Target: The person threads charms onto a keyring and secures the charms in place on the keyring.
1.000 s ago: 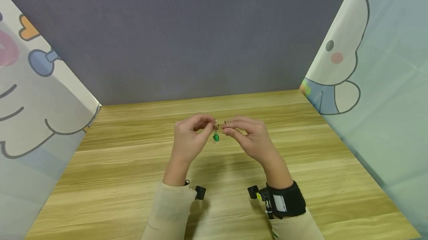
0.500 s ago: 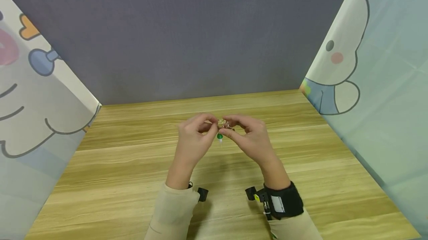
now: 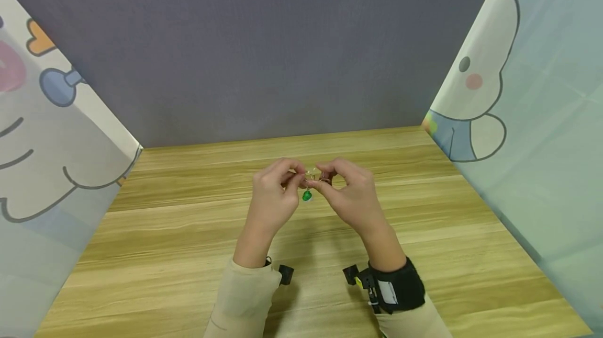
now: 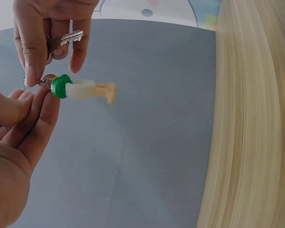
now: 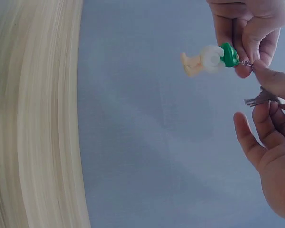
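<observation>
Head view: my left hand (image 3: 273,199) pinches the ring (image 3: 307,181) with its charm (image 3: 306,195); my right hand (image 3: 350,196) pinches the key (image 4: 65,39), not yet threaded on.

I looked down on a light wooden table (image 3: 188,254) with grain running across. Beyond the fingers a plain grey-purple wall (image 3: 264,50) closed off the back. Off to either side of the fingers stood pale panels printed with cartoon figures, one on the left (image 3: 42,134) and one on the right (image 3: 532,108). The light was soft and even.
</observation>
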A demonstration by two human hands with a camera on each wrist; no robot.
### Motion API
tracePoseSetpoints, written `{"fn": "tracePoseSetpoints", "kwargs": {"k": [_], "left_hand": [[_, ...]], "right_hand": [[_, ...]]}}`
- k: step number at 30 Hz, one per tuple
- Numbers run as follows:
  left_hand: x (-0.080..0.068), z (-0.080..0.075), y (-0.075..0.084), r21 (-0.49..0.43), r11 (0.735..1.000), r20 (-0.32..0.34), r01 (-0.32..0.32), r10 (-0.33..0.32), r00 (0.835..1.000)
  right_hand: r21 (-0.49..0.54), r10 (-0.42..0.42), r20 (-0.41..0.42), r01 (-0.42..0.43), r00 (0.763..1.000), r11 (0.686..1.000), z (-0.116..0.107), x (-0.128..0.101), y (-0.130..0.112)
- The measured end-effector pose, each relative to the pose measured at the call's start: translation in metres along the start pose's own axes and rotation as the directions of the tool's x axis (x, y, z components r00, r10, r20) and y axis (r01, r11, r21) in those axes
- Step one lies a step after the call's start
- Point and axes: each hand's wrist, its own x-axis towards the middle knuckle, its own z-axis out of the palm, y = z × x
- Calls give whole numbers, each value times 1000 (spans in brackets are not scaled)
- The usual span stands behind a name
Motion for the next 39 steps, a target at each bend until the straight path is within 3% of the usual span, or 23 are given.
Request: {"fn": "tracePoseSetpoints", "kwargs": {"k": [10, 14, 17, 20, 22, 24, 28, 31, 33, 36, 38, 39], "left_hand": [[0, 0, 2, 149, 988, 23, -49, 46, 999], [-1, 1, 2, 147, 988, 41, -56, 51, 998], [-1, 1, 3, 72, 997, 62, 6, -10, 998], [-3, 1, 3, -60, 990, 107, 127, -120, 987], [-4, 1, 2, -150, 965, 144, 216, -195, 970], [-5, 1, 0, -238, 923, 177, 301, -264, 948], [-5, -1, -4, -395, 808, 213, 436, -381, 900], [-4, -3, -7, -478, 723, 215, 499, -454, 865], [-4, -5, -8, -511, 680, 219, 526, -488, 845], [-4, -7, -10, -499, 675, 230, 544, -503, 833], [-5, -8, -10, -462, 707, 242, 535, -480, 843], [-6, -9, -10, -435, 735, 244, 520, -460, 854]], "right_hand": [[-58, 69, -26, -70, 997, 996, 4, 2, -10], [-54, 68, -18, -68, 998, 996, 5, 1, -10], [-50, 66, -13, -66, 998, 997, 4, 1, -9], [-27, 87, 7, -87, 996, 996, 3, 0, -8], [15, 123, 37, -124, 992, 992, 1, 0, -8], [47, 162, 74, -165, 984, 985, -2, -1, -8], [51, 196, 132, -204, 972, 978, -6, -1, -7], [16, 166, 146, -170, 975, 985, -8, -1, -6], [0, 138, 147, -139, 979, 990, -8, -2, -4], [-24, 101, 146, -98, 984, 995, -7, -3, -1], [-44, 82, 149, -77, 985, 996, -7, -4, -1], [-54, 76, 150, -69, 986, 996, -7, -4, 0]]}}
